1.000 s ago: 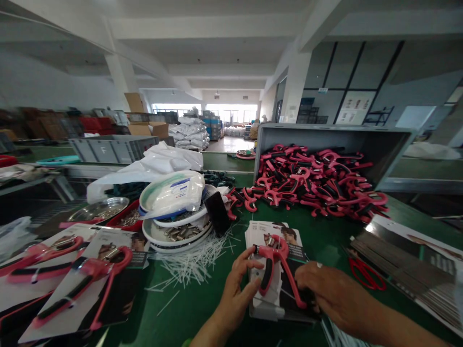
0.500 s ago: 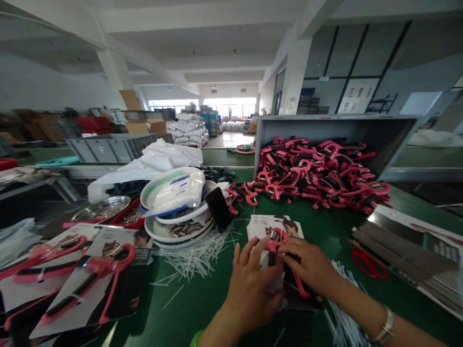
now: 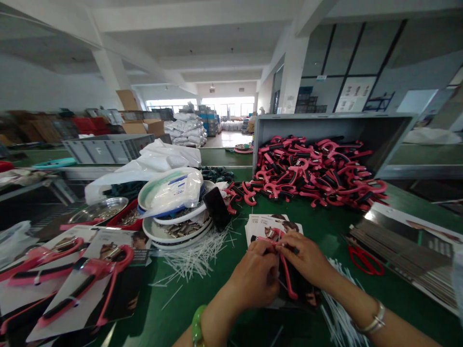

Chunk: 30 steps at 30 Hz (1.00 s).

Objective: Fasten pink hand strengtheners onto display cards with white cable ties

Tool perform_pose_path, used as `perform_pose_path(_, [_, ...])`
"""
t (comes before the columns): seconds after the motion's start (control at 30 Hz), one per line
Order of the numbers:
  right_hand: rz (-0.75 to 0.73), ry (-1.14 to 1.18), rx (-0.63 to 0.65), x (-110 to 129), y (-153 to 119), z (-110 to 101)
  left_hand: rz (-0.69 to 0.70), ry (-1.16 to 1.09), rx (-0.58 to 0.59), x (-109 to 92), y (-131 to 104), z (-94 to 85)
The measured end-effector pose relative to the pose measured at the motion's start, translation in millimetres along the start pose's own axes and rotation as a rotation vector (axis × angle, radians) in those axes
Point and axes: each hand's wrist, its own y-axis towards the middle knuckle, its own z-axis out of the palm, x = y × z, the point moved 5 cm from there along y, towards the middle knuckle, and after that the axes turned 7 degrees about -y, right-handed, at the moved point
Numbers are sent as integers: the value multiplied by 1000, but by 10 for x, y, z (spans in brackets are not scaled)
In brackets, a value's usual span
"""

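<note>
A pink-and-black hand grip strengthener point(image 3: 288, 281) with a metal spring lies on a stack of printed cards point(image 3: 256, 226) in front of me. My left hand point(image 3: 255, 275) is closed, its fingers curled over one handle of the hand grip. My right hand point(image 3: 303, 255) pinches at the hand grip near its spring end, close to the left fingertips. Whether a thin tie is between the fingers cannot be made out. White plastic ties point(image 3: 340, 301) lie under my right forearm. Hand grips mounted on cards point(image 3: 81, 284) are piled at the left.
A tipped grey crate point(image 3: 334, 117) spills many pink hand grips point(image 3: 307, 168) behind my hands. Red scissors point(image 3: 365, 260) and stacked cards point(image 3: 408, 260) lie right. Stacked bowls point(image 3: 150, 233), a dark phone point(image 3: 216, 208) and scattered white ties point(image 3: 197, 255) lie left of centre.
My left hand has curled in, its fingers spread before and now closed at the hand grip. My right hand has shifted slightly up over the spring end.
</note>
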Motion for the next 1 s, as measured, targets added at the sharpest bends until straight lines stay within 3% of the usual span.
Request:
perform_pose_path(0.13, [22, 18, 2, -14, -21, 9, -84, -160, -205, 64, -81, -39])
perform_pose_path(0.27, [35, 16, -26, 13, -105, 15, -98, -158, -234, 165, -240, -15])
perform_pose_path(0.43, [110, 10, -147, 11, -250, 107, -266, -146, -551, 420, -365, -151])
perform_pose_path(0.6, [136, 55, -252, -32, -253, 163, -443, -377, -395, 558, -286, -42])
perform_pose_path(0.8, [95, 90, -193, 41, -182, 125, -429, -308, -360, 488, -336, -132])
perform_pose_path(0.9, [105, 99, -162, 65, -182, 151, -387, -130, -370, 442, -124, -316])
perform_pose_path(1.0, [110, 112, -159, 63, -194, 178, -338, 63, -322, 421, 285, -384])
